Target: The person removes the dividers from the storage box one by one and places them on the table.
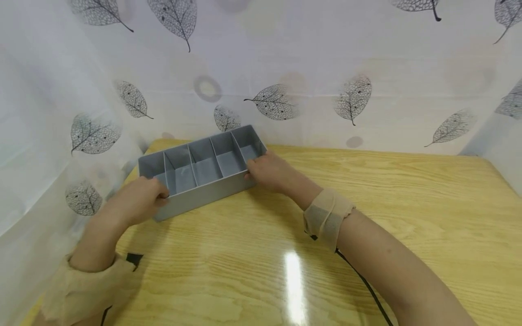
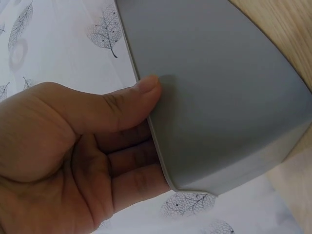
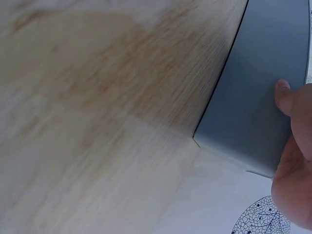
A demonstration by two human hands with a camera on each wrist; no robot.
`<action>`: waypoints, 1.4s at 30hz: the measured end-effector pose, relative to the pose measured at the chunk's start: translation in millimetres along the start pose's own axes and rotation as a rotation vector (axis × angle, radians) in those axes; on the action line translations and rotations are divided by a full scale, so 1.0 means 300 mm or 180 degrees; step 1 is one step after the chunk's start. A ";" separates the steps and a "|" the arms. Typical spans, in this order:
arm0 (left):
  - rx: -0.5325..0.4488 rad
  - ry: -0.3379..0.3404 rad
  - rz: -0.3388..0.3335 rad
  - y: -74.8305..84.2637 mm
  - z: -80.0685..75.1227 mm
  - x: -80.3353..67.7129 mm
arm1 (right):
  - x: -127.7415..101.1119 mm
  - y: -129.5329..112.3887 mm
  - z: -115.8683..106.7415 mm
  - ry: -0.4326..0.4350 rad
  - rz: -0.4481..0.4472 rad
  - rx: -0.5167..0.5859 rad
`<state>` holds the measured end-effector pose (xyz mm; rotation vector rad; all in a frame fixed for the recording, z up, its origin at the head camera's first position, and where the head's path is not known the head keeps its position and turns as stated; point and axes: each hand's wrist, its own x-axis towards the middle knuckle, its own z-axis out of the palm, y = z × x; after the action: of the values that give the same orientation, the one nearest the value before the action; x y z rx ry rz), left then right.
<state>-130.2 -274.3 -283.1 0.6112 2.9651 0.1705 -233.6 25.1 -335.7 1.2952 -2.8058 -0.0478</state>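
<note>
A long grey divider box (image 1: 208, 192) with several compartments in a row sits at an angle at the table's back left. Bare grey floor shows inside its compartments. My left hand (image 1: 140, 197) grips the near wall by the left end. In the left wrist view, the left thumb (image 2: 146, 87) presses the outer face while the other fingers go over the rim to the inside. At the box's right end, my right hand (image 1: 269, 170) pinches the rim near the front corner. The right thumb (image 3: 283, 95) lies on the outer face in the right wrist view.
The box stands on a glossy wood-grain table (image 1: 367, 203). A white curtain (image 1: 310, 59) printed with grey leaves hangs along the back and left edges. Tan wraps circle both wrists, and a black cable (image 1: 367, 285) runs beneath the right forearm.
</note>
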 end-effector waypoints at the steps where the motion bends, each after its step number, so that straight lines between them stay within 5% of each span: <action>1: -0.0015 0.0007 0.0008 -0.001 0.001 0.000 | 0.000 -0.001 0.000 -0.0011 0.0003 0.0001; 21: -0.0068 -0.0017 0.0259 0.061 0.014 0.027 | -0.156 0.006 -0.030 -0.0068 -0.0055 -0.0232; 31: -0.0082 0.0188 0.0531 0.157 0.039 0.087 | -0.300 0.043 -0.042 -0.0154 0.0144 -0.0091; 42: -0.0251 0.0049 0.0770 0.252 0.026 0.161 | -0.450 0.067 -0.063 -0.0394 0.0570 0.0445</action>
<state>-144.2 -185.3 -284.9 0.9602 2.8737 0.3115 -160.4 140.8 -320.2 1.0945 -3.0683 0.0793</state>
